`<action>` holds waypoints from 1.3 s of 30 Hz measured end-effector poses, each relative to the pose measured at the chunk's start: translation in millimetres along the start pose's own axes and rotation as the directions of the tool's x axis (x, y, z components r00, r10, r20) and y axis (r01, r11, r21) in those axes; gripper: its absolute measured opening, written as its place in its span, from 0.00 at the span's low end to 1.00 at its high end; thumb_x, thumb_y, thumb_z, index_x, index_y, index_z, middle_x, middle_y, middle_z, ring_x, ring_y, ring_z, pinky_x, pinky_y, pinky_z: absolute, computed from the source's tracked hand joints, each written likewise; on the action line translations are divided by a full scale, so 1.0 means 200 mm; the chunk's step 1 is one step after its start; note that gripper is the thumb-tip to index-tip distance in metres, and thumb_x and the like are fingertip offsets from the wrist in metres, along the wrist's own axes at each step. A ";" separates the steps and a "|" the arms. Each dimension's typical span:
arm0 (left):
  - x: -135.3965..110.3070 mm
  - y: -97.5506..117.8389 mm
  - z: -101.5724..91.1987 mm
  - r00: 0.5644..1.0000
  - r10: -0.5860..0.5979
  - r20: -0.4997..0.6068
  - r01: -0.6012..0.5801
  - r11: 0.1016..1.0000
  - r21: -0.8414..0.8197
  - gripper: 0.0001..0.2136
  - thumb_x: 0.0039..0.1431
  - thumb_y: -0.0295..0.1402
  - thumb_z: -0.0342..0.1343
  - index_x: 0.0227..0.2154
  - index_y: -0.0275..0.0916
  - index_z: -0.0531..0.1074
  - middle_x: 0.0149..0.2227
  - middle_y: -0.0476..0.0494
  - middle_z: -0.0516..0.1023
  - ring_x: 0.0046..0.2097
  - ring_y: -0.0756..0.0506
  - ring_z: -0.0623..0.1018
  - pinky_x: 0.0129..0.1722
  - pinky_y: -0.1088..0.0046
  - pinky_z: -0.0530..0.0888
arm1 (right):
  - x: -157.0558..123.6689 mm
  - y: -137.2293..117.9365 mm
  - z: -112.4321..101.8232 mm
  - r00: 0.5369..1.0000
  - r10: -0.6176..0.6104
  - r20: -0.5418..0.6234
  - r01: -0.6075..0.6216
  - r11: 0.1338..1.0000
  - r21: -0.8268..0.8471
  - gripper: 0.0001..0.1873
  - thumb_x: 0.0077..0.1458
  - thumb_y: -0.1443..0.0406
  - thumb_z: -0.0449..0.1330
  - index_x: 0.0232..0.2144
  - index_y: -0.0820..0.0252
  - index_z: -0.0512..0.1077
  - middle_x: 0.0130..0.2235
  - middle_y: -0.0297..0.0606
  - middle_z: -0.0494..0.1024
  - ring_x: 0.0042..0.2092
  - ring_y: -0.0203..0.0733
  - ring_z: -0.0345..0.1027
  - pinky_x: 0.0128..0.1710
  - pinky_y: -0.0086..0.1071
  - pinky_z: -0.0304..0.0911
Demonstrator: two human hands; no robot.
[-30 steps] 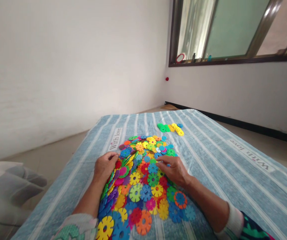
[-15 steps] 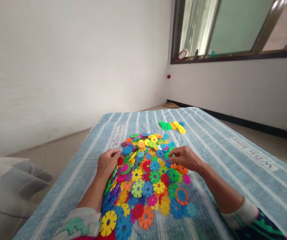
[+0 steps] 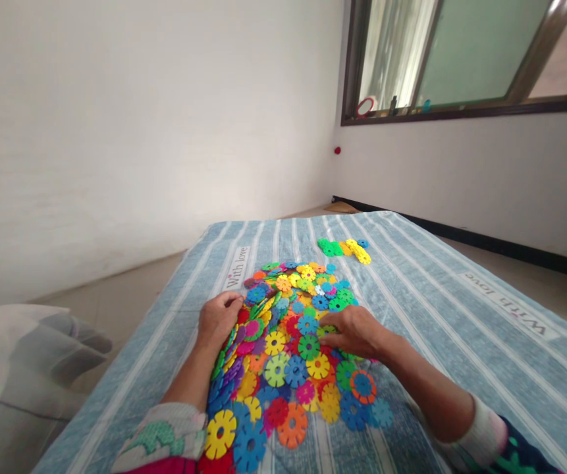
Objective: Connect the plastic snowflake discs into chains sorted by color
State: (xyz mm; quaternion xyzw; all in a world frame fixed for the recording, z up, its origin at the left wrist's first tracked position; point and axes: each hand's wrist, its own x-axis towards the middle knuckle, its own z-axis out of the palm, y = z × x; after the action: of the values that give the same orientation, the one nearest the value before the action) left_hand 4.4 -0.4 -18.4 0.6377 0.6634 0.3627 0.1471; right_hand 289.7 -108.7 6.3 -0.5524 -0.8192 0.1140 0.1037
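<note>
A heap of colourful plastic discs (image 3: 296,370), notched like little flowers, lies in the middle of a blue-and-white striped cloth (image 3: 426,296), stretching from the near edge of the view towards the far side. The left hand (image 3: 218,320) is at the heap's left edge, its fingers curled in and the thumb close to them; whether it pinches a disc I cannot tell. The right hand (image 3: 355,331) reaches in over the right side, thumb and fingers parted, with no disc to be seen gripped between them (touching those below, perhaps; the view does not settle it). Farther off, a little to the right, a small group of green, orange, yellow and blue discs (image 3: 345,249) lies apart from the heap.
</note>
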 end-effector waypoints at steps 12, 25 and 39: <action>0.01 0.00 0.00 1.000 -0.019 0.001 0.019 1.000 0.009 0.13 0.46 0.40 0.52 0.28 0.40 0.79 0.32 0.45 0.83 0.37 0.42 0.80 0.39 0.70 0.73 | 0.03 0.12 0.03 0.966 0.204 -0.156 -0.188 0.976 0.113 0.13 0.60 0.58 0.54 0.39 0.55 0.78 0.33 0.36 0.81 0.35 0.39 0.72 0.33 0.28 0.55; 0.02 0.00 -0.02 1.000 -0.016 -0.002 0.017 0.999 0.042 0.12 0.45 0.41 0.52 0.27 0.43 0.78 0.32 0.47 0.84 0.36 0.41 0.80 0.38 0.69 0.72 | 0.06 0.05 0.05 0.946 0.277 -0.170 -0.282 0.959 -0.005 0.12 0.58 0.60 0.56 0.40 0.54 0.77 0.36 0.41 0.81 0.40 0.45 0.74 0.35 0.30 0.58; 0.03 -0.01 -0.03 0.999 -0.045 -0.004 0.045 0.999 0.017 0.11 0.43 0.41 0.52 0.24 0.44 0.77 0.29 0.48 0.83 0.35 0.41 0.80 0.36 0.70 0.72 | 0.26 0.49 -0.20 0.791 0.516 -0.330 -0.342 0.819 0.460 0.13 0.50 0.63 0.55 0.29 0.64 0.78 0.14 0.29 0.67 0.19 0.34 0.63 0.23 0.25 0.57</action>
State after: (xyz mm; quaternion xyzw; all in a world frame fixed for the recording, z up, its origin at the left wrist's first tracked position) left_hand -1.2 3.0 -13.9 0.6230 0.6812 0.3547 0.1484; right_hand 368.4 -22.8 16.3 -0.7073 -0.5859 0.1618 0.3609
